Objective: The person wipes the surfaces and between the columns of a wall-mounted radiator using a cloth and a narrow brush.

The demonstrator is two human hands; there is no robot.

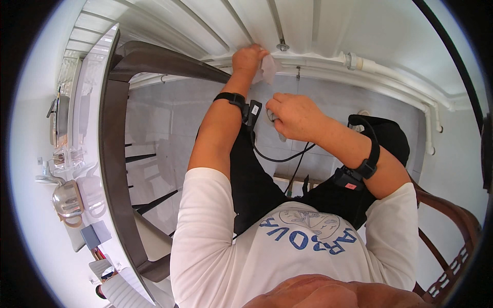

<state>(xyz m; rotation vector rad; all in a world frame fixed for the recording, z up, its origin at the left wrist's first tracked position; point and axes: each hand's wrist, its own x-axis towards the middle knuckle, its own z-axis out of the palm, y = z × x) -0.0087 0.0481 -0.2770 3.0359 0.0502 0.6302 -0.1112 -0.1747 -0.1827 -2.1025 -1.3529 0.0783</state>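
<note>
My left hand (245, 58) reaches to the bottom edge of a white ribbed panel radiator (292, 23). It grips a thin white tissue or cloth (269, 69), which hangs from the fingers beside the white pipes. My right hand (298, 117) is lower and nearer to me, above the tiled floor, with its fingers curled. Something pale grey (272, 115) shows between its thumb and fingers; whether it is held or lies behind the hand is unclear. A black strap with a small device sits on each forearm, and a black cable (277, 159) runs between my knees.
To the left stands a dark-framed table (115, 154) with a glossy white top, bearing a metal kettle (68, 198) and a grey box (90, 236). White pipes (385, 77) run along the wall. A brown wooden chair (446, 204) is at the right; grey floor tiles (150, 111) lie below.
</note>
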